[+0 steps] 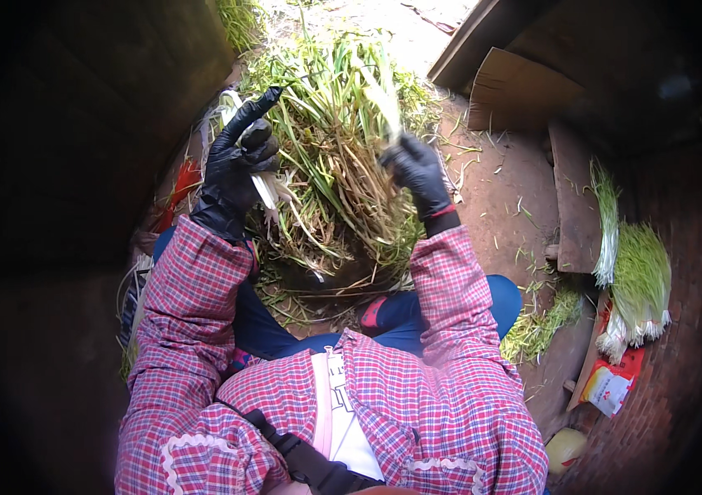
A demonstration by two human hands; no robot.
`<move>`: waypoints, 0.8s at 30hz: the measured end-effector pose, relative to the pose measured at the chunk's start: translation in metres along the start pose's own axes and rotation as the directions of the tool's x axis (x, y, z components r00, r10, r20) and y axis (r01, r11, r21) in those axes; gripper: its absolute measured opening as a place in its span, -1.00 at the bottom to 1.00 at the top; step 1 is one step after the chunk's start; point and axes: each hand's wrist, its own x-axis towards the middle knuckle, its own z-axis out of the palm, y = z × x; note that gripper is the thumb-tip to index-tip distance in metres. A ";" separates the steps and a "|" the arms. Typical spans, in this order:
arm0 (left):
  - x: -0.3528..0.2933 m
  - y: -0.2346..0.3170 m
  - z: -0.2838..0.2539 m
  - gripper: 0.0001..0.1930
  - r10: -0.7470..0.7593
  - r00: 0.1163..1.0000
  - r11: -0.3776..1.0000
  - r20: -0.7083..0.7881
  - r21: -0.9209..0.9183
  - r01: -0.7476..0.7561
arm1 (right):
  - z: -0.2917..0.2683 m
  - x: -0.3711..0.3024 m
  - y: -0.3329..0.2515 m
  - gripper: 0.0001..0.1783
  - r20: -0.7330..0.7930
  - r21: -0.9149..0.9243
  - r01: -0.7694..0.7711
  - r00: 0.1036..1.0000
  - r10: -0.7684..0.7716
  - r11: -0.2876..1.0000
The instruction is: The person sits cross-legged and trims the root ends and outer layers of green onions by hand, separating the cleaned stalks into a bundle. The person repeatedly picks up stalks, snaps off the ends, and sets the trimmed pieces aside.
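My left hand [239, 161], in a black glove, has its index finger stretched out and its other fingers curled round a few white stalks [268, 190], whose pale ends stick out below the palm. To its right, my right hand [417, 169], also black-gloved, grips a pale green leafy stalk [381, 99] that points up and away; its outline is washed out by the light. Between and beyond both hands lies a big heap of long green leaves and dry brown stems [334, 157].
At the right are tied bundles of white-stemmed greens [639, 280], a slimmer bundle [606, 223], and a red-and-white packet [613, 384]. A cardboard piece [516, 91] stands at the far right. Loose trimmings [544, 326] lie beside my knee; a red bag [182, 190] is at the left.
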 end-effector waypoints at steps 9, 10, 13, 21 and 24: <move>0.006 -0.012 -0.004 -0.57 -0.019 0.998 0.998 -0.053 0.055 0.022 | -0.003 -0.044 -0.040 -0.46 0.272 0.339 0.099 0.942 -0.199 0.935; 0.006 -0.012 -0.004 -0.58 -0.026 0.999 0.998 -0.041 0.054 0.028 | 0.002 -0.040 -0.034 -0.50 0.262 0.163 -0.037 0.965 -0.007 0.986; 0.006 -0.016 -0.005 -0.56 -0.003 0.999 0.987 -0.039 0.158 0.009 | 0.007 -0.036 -0.015 -0.64 0.163 0.130 -0.088 0.984 0.066 0.988; 0.005 -0.042 0.008 -0.65 -0.028 0.929 0.907 -0.370 0.381 0.180 | 0.003 -0.039 0.027 -0.61 0.209 -0.049 -0.069 0.975 0.077 0.996; 0.007 -0.050 0.008 -0.70 -0.015 0.967 0.837 -0.254 0.526 0.151 | 0.014 -0.041 0.041 -0.62 0.212 -0.035 0.046 0.977 -0.037 0.998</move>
